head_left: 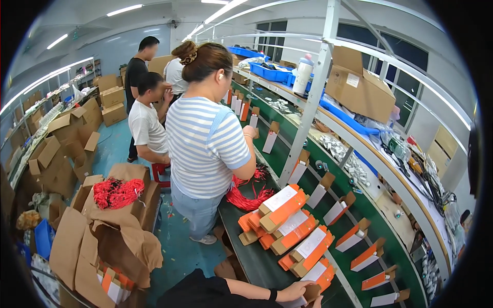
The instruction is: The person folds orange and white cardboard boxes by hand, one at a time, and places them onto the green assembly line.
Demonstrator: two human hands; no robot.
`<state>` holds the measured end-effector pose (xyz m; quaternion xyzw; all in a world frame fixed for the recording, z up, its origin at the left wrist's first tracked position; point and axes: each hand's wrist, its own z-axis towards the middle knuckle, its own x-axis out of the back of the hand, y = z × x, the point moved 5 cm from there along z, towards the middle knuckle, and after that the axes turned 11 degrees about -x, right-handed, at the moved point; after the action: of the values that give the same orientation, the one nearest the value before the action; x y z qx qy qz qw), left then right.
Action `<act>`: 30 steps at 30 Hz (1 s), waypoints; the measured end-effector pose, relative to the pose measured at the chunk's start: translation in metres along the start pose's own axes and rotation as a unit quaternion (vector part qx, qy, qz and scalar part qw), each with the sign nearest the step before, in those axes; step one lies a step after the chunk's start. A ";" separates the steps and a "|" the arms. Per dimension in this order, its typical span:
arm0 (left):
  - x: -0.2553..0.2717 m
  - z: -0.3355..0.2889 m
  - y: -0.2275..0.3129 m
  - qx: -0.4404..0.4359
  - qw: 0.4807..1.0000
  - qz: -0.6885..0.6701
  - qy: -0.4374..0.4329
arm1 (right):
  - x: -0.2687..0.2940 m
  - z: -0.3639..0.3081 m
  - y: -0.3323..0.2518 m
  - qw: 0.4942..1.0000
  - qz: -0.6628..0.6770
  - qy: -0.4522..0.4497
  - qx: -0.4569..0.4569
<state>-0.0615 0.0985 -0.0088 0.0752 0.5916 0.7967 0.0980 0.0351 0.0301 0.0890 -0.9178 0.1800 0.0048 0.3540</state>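
- A small brown cardboard flap [311, 292] sits at the very bottom edge of the view, on the near end of the dark green counter [257, 262].
- The left hand [300, 290], coming in on a forearm with a black wristband, lies on that flap with fingers curled over it; the grip is partly cut off by the frame.
- The right hand is out of view.
- Just beyond the flap lies a heap of orange-and-white boxes [292, 231] with brown ends, touching one another.
- To the right, single open boxes [359, 233] stand in a row along the green belt, well apart from each other.
- Beyond the heap, a bundle of red cords [246, 197] lies on the counter edge.
- A person in a striped shirt [205, 143] stands at the counter beside the cords.
- On the left, brown cartons [97, 241] hold more red cords.
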 end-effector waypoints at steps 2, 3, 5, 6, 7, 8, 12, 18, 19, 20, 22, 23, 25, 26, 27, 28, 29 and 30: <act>-0.006 0.001 0.011 -0.010 1.000 -0.020 -0.017 | 0.012 0.031 0.005 0.993 -0.006 -0.087 0.085; -0.005 0.002 0.010 -0.011 1.000 -0.019 -0.016 | 0.012 0.038 0.004 0.972 -0.007 -0.172 0.161; -0.004 0.004 0.008 -0.009 1.000 -0.019 -0.019 | 0.020 0.040 0.003 0.975 0.008 -0.177 0.136; -0.001 0.005 0.003 -0.030 0.999 -0.025 0.001 | 0.038 0.061 0.014 0.964 0.033 -0.257 0.066; -0.001 0.005 -0.005 -0.033 0.999 -0.023 0.003 | 0.030 0.054 0.014 0.941 0.061 -0.333 -0.006; -0.001 0.007 -0.012 -0.034 0.999 -0.018 -0.007 | 0.031 0.044 0.011 0.986 0.057 -0.156 -0.023; 0.010 0.004 0.023 -0.092 0.995 -0.017 -0.026 | 0.030 0.059 0.000 0.974 -0.160 -0.084 0.139; 0.004 0.008 0.040 0.036 0.982 -0.173 -0.070 | 0.017 0.058 -0.013 0.877 -0.287 -0.023 0.385; 0.003 0.008 0.040 0.070 0.975 -0.190 -0.085 | 0.015 0.051 -0.015 0.841 -0.327 0.001 0.430; 0.003 0.007 0.029 0.068 0.976 -0.192 -0.081 | 0.010 0.039 -0.018 0.827 -0.348 0.016 0.441; 0.001 0.001 -0.001 0.001 0.983 -0.174 -0.066 | 0.025 0.064 -0.011 0.932 -0.185 -0.085 0.299; -0.001 -0.001 -0.007 0.002 0.982 -0.175 -0.065 | 0.025 0.070 -0.001 0.975 -0.002 -0.177 0.134; -0.010 0.001 -0.023 0.069 0.957 -0.273 -0.072 | 0.029 0.073 -0.002 0.966 -0.189 -0.094 0.152; -0.014 0.003 -0.037 0.125 0.950 -0.268 -0.103 | 0.025 0.079 -0.003 0.935 -0.240 -0.088 0.246; -0.017 0.007 -0.046 0.124 0.949 -0.269 -0.104 | 0.023 0.080 -0.004 0.893 -0.288 -0.079 0.337; -0.018 0.011 -0.046 0.139 0.961 -0.213 -0.111 | 0.015 0.068 -0.013 0.856 -0.318 -0.082 0.399; -0.019 0.011 -0.040 0.155 0.968 -0.157 -0.120 | 0.014 0.064 -0.014 0.858 -0.316 -0.079 0.397; -0.020 0.011 -0.034 0.169 0.972 -0.100 -0.129 | 0.013 0.062 -0.013 0.864 -0.326 -0.089 0.374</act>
<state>-0.0372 0.1135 -0.0383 0.1331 0.7045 0.6549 0.2387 0.0588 0.0753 0.0488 -0.7185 -0.1729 -0.0970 0.6667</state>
